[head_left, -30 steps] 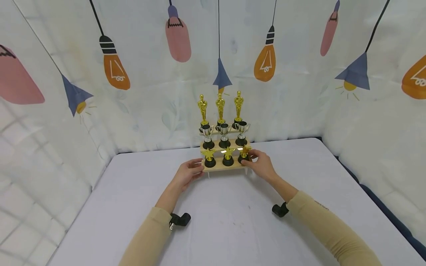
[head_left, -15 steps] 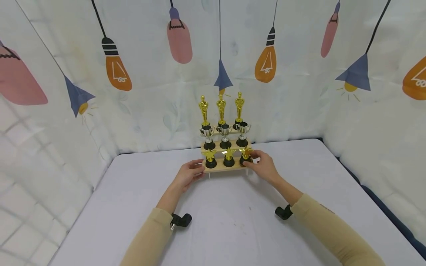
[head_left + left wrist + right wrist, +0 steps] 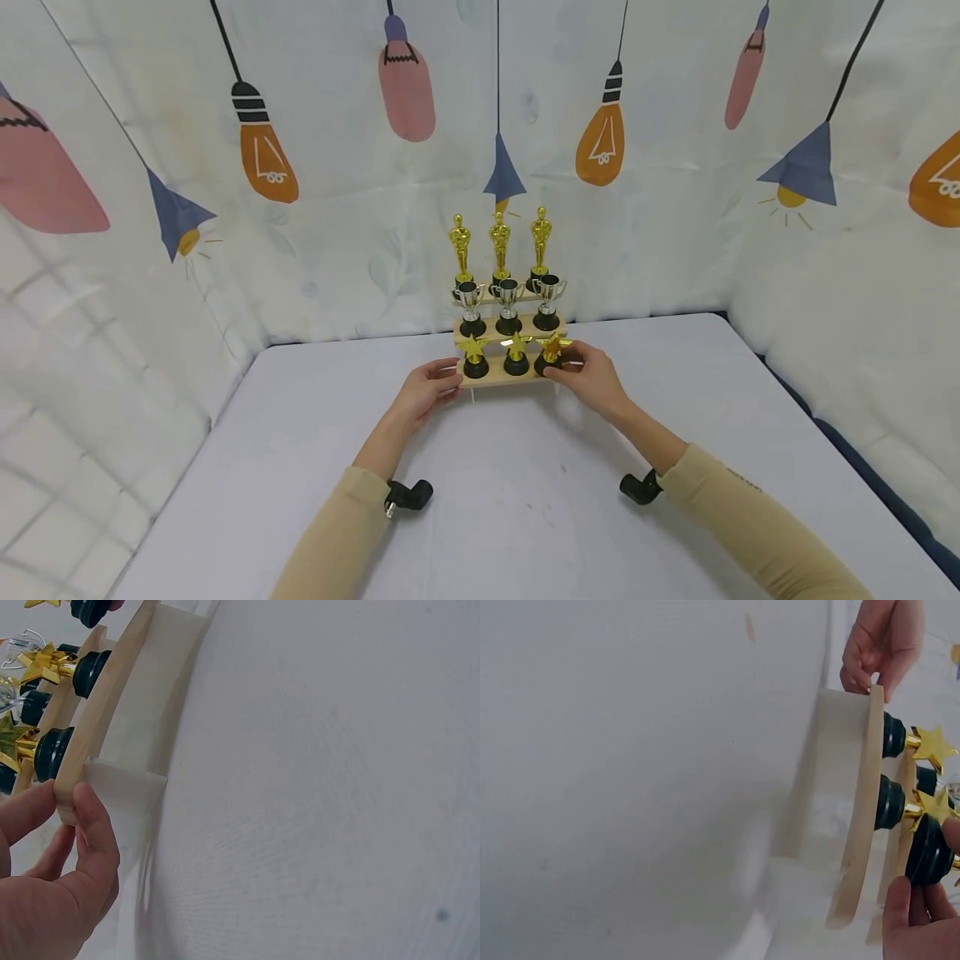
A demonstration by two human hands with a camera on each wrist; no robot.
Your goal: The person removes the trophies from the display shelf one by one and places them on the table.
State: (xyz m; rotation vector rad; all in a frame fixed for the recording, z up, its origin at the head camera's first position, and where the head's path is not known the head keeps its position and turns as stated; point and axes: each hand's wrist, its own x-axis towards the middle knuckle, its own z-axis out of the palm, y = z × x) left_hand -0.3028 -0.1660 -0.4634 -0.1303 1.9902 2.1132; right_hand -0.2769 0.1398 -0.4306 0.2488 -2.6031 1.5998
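A wooden three-step display stand (image 3: 495,381) is at the far middle of the table. My left hand (image 3: 423,393) pinches the left end of its lowest board (image 3: 112,705), thumb above and fingers beneath. My right hand (image 3: 597,382) grips the black base of the rightmost gold star trophy (image 3: 928,851). In the right wrist view that base is tilted and stands off the board's surface. Two more star trophies, the middle one (image 3: 516,353) and the left one (image 3: 475,356), stand on the same board.
Silver cup trophies (image 3: 508,307) fill the middle step, and gold figure statuettes (image 3: 500,248) the top one. A white-covered table (image 3: 495,500) lies in front, with a lamp-patterned cloth backdrop (image 3: 337,225) close behind the stand.
My right hand has shifted slightly left along the lowest board with the star trophy, which now sits a little nearer the middle one. My left hand keeps its place on the stand.
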